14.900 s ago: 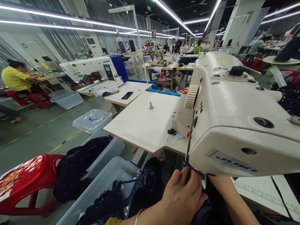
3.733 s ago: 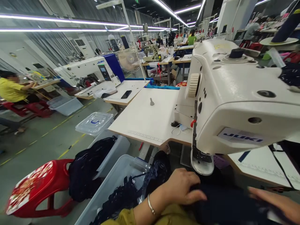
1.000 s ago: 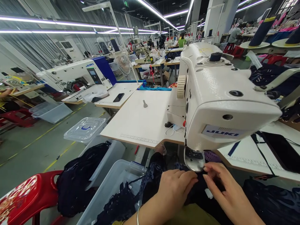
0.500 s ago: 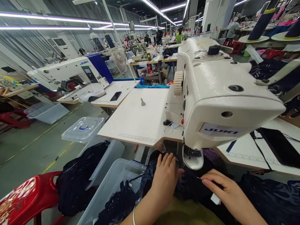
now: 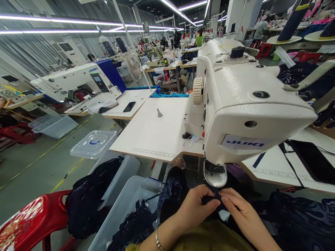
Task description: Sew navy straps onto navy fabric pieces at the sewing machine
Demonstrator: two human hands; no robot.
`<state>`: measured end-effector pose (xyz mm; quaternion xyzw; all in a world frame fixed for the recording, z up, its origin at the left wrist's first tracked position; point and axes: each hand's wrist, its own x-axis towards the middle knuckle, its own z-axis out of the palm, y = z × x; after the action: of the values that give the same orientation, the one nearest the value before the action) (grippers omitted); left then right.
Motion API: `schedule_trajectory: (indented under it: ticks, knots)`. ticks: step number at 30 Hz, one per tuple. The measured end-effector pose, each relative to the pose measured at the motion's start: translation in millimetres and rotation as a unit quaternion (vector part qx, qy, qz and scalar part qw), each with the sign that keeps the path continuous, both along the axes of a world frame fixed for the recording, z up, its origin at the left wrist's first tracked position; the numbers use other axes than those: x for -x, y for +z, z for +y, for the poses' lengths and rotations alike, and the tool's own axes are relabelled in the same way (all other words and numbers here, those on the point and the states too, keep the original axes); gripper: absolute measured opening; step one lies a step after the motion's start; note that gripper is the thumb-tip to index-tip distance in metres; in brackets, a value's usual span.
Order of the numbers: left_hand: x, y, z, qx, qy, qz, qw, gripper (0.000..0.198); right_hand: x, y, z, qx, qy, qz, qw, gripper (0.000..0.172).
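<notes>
My left hand [image 5: 195, 207] and my right hand [image 5: 239, 211] meet just below the head of a white sewing machine [image 5: 243, 101]. Both pinch a fold of dark navy lace fabric [image 5: 211, 199] between thumb and fingers. A small white label [image 5: 224, 216] shows under my right thumb. The fabric runs down over my lap and to the left into a clear plastic bin [image 5: 123, 209]. More of the same dark fabric [image 5: 300, 223] lies at the right.
A white work table [image 5: 154, 134] stretches behind the machine, with a phone [image 5: 129, 106] on the neighbouring table. A red plastic stool [image 5: 28, 223] holding a dark fabric heap [image 5: 86, 195] stands at the left. A clear bin lid [image 5: 94, 143] rests beside it. Other people sit at machines far behind.
My left hand, flat on the fabric half a second ago, has curled into a pinch. My right hand has moved left to meet it, and both now grip the same fold.
</notes>
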<state>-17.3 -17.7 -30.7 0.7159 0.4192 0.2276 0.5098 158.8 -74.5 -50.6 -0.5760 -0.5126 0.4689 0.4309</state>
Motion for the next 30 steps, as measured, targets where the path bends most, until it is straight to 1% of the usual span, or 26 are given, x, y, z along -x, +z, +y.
schedule_trajectory:
  ticks: [2, 4, 5, 7, 9, 12, 15, 17, 22, 26, 30]
  knots:
    - [0, 3.4, -2, -0.022, -0.013, 0.012, 1.0, 0.005, -2, 4.9, 2, 0.005, 0.04, 0.029, 0.999, 0.036]
    - [0, 6.1, -4, -0.045, -0.028, 0.025, 0.998, 0.007, 0, 7.6, 3, 0.045, 0.039, 0.099, 0.993, 0.031]
    - [-1, 7.0, -5, -0.055, -0.032, 0.031, 0.998, 0.008, 3, 7.2, 3, 0.066, 0.02, 0.139, 0.988, 0.027]
    - [-1, 7.5, -5, -0.073, -0.034, 0.043, 0.996, 0.008, 9, 2.7, 2, 0.089, -0.047, 0.204, 0.974, 0.025]
    - [-1, 7.0, -6, -0.089, -0.032, 0.056, 0.994, 0.006, 15, -4.5, 0, 0.072, -0.107, 0.227, 0.965, 0.024]
    - [-2, 6.3, -8, -0.109, -0.035, 0.072, 0.991, 0.004, 18, -13.0, -4, 0.028, -0.139, 0.184, 0.973, 0.023]
    - [-3, 6.3, -10, -0.142, -0.045, 0.093, 0.984, 0.003, 15, -15.0, -7, 0.003, -0.149, 0.104, 0.983, 0.026]
    - [-4, 5.9, -10, -0.171, -0.051, 0.108, 0.978, 0.004, 14, -15.1, -9, -0.003, -0.162, 0.069, 0.984, 0.028]
    - [-4, 1.6, -11, -0.231, -0.062, 0.11, 0.965, 0.003, 13, -19.5, -11, -0.007, -0.193, 0.043, 0.98, 0.028]
    - [-4, 3.1, -12, -0.256, -0.066, 0.115, 0.958, 0.008, 12, -17.3, -10, -0.011, -0.17, 0.012, 0.985, 0.03]
    - [-5, 11.6, -10, -0.209, -0.057, 0.103, 0.971, 0.012, 7, -5.1, -9, 0.005, -0.125, 0.025, 0.992, 0.031]
